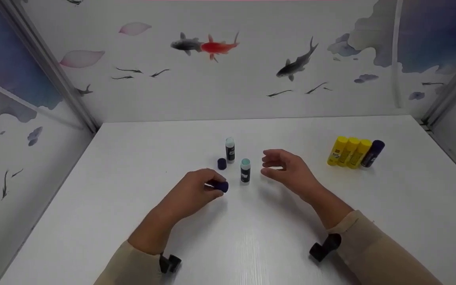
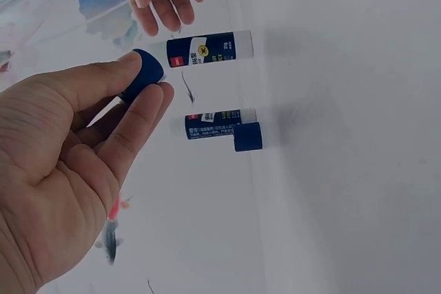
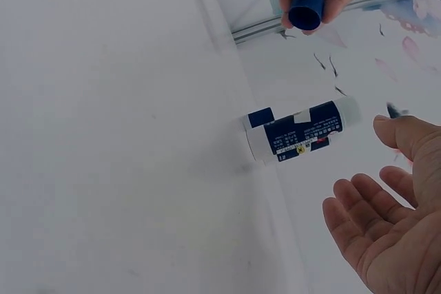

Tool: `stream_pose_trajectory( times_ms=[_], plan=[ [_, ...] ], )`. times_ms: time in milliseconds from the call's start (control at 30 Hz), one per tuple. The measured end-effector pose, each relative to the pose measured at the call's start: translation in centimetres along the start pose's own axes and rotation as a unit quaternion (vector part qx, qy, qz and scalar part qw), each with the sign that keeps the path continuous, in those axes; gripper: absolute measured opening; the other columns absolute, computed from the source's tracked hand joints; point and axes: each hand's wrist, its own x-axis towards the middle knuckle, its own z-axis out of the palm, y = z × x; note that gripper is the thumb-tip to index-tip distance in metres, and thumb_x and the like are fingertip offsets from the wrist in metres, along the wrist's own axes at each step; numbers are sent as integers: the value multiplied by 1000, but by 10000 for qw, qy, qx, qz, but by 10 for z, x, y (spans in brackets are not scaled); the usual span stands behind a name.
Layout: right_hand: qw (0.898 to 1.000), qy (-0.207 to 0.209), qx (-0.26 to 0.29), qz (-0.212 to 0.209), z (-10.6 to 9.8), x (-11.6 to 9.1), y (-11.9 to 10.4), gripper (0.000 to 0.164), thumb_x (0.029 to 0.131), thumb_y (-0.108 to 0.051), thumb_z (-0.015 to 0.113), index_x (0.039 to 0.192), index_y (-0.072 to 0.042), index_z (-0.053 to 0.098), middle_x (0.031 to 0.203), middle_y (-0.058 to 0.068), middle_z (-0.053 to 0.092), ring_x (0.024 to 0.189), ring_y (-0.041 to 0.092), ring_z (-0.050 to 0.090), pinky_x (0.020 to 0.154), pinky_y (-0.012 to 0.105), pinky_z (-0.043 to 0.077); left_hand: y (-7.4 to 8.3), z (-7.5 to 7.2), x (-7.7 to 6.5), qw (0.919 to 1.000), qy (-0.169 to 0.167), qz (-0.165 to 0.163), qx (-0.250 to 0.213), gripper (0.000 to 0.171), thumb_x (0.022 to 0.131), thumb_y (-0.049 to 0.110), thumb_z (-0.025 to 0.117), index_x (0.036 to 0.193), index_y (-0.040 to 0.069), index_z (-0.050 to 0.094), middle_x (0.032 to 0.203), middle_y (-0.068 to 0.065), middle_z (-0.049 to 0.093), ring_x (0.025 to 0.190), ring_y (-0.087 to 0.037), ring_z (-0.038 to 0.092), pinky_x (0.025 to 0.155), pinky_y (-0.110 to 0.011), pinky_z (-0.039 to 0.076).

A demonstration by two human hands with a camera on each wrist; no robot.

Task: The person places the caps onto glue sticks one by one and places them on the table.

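Observation:
Between thumb and fingers my left hand [image 1: 193, 191] pinches a dark blue glue stick cap [image 1: 223, 186]; the right wrist view shows the hollow end of this cap [image 3: 306, 12]. To its right an uncapped glue stick [image 1: 245, 173] stands upright on the table, its pale green top bare. A second uncapped glue stick [image 1: 230, 151] is upright behind it, with another blue cap [image 1: 222, 164] on the table beside its base. My right hand [image 1: 289, 171] hovers right of the nearer glue stick, fingers loosely bent and apart from it, holding nothing.
At the right of the white table [image 1: 370, 221] several capped yellow glue sticks [image 1: 347, 152] stand in a row, with one dark blue glue stick [image 1: 373, 153] at the row's right end. A wall panel with painted fish [image 1: 220, 91] closes off the back.

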Motion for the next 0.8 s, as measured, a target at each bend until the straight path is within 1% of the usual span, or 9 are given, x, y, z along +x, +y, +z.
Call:
stream_pose_trajectory(
  times_ms=[200, 433, 600, 800],
  plan=[
    [9999, -104, 48, 70, 9, 5, 0, 57, 95, -22, 78, 147, -15, 55, 137, 7, 66, 128, 22, 64, 107, 41, 56, 0, -1, 0, 9998, -108, 20, -189, 31, 96, 12, 76, 126, 19, 72, 124, -1, 71, 114, -20, 69, 98, -39, 60],
    [9994, -337, 79, -54, 21, 10, -1, 58, 95, -19, 78, 148, -15, 55, 137, 5, 66, 130, 24, 63, 108, 42, 55, -4, -1, -1, 9985, -147, 183, -500, 29, 96, 11, 75, 124, 19, 72, 123, -1, 71, 114, -20, 69, 97, -38, 61],
    [9989, -453, 95, -83, 27, 14, -2, 56, 95, -20, 78, 147, -17, 58, 135, 1, 68, 131, 24, 62, 108, 44, 55, -3, 0, -1, 9980, -179, 260, -557, 29, 96, 11, 75, 124, 18, 72, 123, -1, 71, 115, -20, 69, 98, -39, 60],
    [9986, -510, 0, -149, 30, 17, -2, 53, 95, -21, 78, 144, -19, 61, 134, -2, 69, 131, 23, 63, 111, 48, 52, -1, -1, -3, 9979, -185, 307, -536, 29, 96, 12, 74, 124, 18, 72, 123, 0, 70, 116, -19, 69, 99, -39, 60]
  ],
)
